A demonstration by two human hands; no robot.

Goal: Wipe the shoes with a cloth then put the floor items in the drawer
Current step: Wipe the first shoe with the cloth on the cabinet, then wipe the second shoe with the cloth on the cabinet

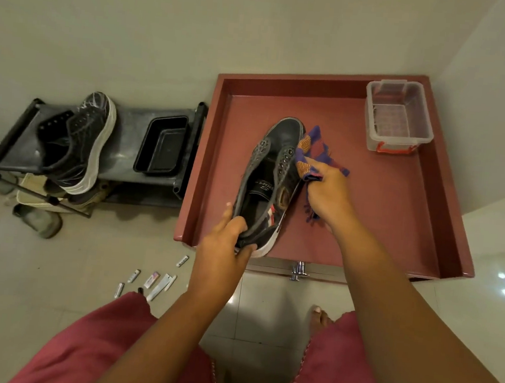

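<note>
My left hand grips the heel of a dark grey lace-less sneaker, held over the open red drawer with its toe pointing away. My right hand holds a purple and orange striped cloth against the sneaker's right side. A second dark sneaker with a white sole lies on its side on the black shoe rack to the left. Several small items, tubes and packets, lie on the tiled floor near my left knee.
A clear plastic box with red clasps sits in the drawer's far right corner. A black tray rests on the rack, with more footwear under and beside it. The drawer's metal handle faces me. White walls close in behind and right.
</note>
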